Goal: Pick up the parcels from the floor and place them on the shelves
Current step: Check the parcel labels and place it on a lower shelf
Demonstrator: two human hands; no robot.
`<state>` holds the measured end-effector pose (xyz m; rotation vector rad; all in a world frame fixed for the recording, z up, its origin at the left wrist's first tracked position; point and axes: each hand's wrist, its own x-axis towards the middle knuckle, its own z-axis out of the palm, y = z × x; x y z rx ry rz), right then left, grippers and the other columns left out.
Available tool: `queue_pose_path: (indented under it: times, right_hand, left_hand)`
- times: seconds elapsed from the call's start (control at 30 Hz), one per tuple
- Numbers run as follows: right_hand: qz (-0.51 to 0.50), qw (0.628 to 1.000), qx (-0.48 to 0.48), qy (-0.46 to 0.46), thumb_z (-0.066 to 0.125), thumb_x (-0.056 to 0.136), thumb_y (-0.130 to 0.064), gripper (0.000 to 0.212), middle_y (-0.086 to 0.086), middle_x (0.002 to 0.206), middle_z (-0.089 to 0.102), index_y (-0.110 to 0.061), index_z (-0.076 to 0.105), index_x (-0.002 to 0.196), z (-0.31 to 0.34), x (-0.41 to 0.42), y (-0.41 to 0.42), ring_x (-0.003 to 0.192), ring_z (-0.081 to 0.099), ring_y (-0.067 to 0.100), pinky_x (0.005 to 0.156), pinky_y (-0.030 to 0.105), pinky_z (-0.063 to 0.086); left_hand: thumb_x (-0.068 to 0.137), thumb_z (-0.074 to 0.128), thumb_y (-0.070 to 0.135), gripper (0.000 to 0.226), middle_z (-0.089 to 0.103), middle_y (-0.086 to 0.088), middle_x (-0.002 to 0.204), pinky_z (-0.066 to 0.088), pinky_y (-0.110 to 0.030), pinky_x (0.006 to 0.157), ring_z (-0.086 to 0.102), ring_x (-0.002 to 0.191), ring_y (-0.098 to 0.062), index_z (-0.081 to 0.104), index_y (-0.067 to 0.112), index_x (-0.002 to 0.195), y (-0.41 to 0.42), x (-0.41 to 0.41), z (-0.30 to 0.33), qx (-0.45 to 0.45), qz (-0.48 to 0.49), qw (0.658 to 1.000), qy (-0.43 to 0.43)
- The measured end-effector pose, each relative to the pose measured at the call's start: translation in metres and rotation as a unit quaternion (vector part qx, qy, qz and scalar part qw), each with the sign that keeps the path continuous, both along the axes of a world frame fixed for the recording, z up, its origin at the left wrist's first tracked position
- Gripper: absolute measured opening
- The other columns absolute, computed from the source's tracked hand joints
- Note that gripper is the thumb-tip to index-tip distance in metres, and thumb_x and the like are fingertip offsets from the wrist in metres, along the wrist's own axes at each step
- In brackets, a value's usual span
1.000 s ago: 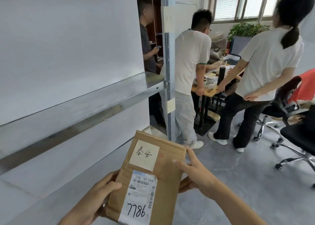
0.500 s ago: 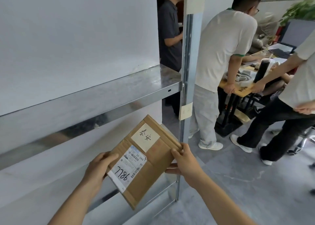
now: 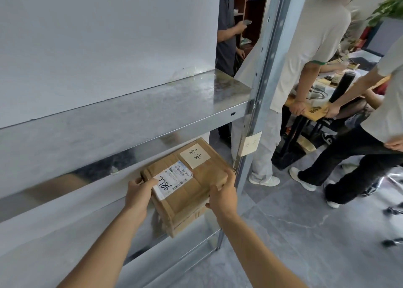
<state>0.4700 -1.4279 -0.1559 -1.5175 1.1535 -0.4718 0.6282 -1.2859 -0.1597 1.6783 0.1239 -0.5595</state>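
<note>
A brown cardboard parcel [image 3: 192,185] with a white shipping label marked 7786 and a handwritten paper tag sits partly under the upper metal shelf [image 3: 122,121], over the lower shelf [image 3: 152,233]. My left hand [image 3: 139,191] grips its near left corner at the label. Its right edge is held by my right hand [image 3: 224,191], close to the steel upright post [image 3: 257,104]. Whether the parcel rests on the lower shelf or hangs just above it is unclear.
Three people stand right behind the post, around a wooden table [image 3: 314,111] crowded with items. Office chair legs [image 3: 390,211] show at the right edge. Grey floor [image 3: 305,244] lies to my right. White wall panels back the shelves.
Both hands have pushed the parcel forward and down, from in front of the rack into the gap beneath the upper shelf. The camera has moved closer to the shelving.
</note>
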Motion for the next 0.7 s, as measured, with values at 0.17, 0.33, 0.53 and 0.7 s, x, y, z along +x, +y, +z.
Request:
queue_pose_path:
  times: [0.17, 0.33, 0.53, 0.7]
  right_hand:
    - [-0.006, 1.0, -0.005, -0.02, 0.052, 0.099, -0.018, 0.031, 0.007, 0.121, 0.062, -0.049, 0.056, 0.097, -0.006, -0.003, -0.006, 0.089, 0.068, 0.02, 0.081, 0.047, 0.064]
    - [0.001, 0.999, 0.01, -0.051, 0.055, 0.101, -0.016, 0.025, 0.003, 0.124, 0.059, -0.03, 0.066, 0.117, -0.008, -0.009, -0.013, 0.078, 0.063, 0.01, 0.079, 0.04, 0.063]
    - [0.042, 0.993, 0.071, -0.081, 0.055, 0.102, -0.02, 0.031, 0.004, 0.131, 0.06, -0.031, 0.063, 0.13, 0.001, -0.018, -0.014, 0.093, 0.065, 0.014, 0.09, 0.042, 0.061]
    - [0.084, 0.984, 0.11, -0.108, 0.055, 0.103, -0.023, 0.043, 0.009, 0.146, 0.052, -0.032, 0.054, 0.145, 0.013, -0.034, -0.014, 0.123, 0.06, 0.027, 0.099, 0.043, 0.057]
  left_hand:
    - [0.07, 0.078, 0.033, 0.04, 0.08, -0.014, 0.096, 0.062, -0.05, 0.091, 0.077, 0.092, -0.033, 0.073, 0.008, 0.1, -0.006, 0.012, -0.011, 0.031, -0.001, 0.999, -0.03]
    - [0.062, 0.073, 0.055, 0.057, 0.08, -0.01, 0.105, 0.059, -0.055, 0.096, 0.075, 0.099, -0.031, 0.071, 0.018, 0.105, -0.005, 0.039, -0.038, 0.047, -0.042, 0.998, -0.025]
    - [0.104, 0.05, 0.026, 0.026, 0.072, -0.009, 0.12, 0.049, -0.048, 0.103, 0.063, 0.114, -0.028, 0.062, 0.018, 0.126, 0.002, 0.002, 0.013, 0.01, -0.107, 0.993, 0.057]
    - [0.106, 0.047, 0.034, 0.04, 0.06, -0.007, 0.141, 0.043, -0.049, 0.105, 0.051, 0.137, -0.031, 0.052, 0.017, 0.142, 0.022, -0.018, 0.028, -0.009, -0.095, 0.993, 0.068]
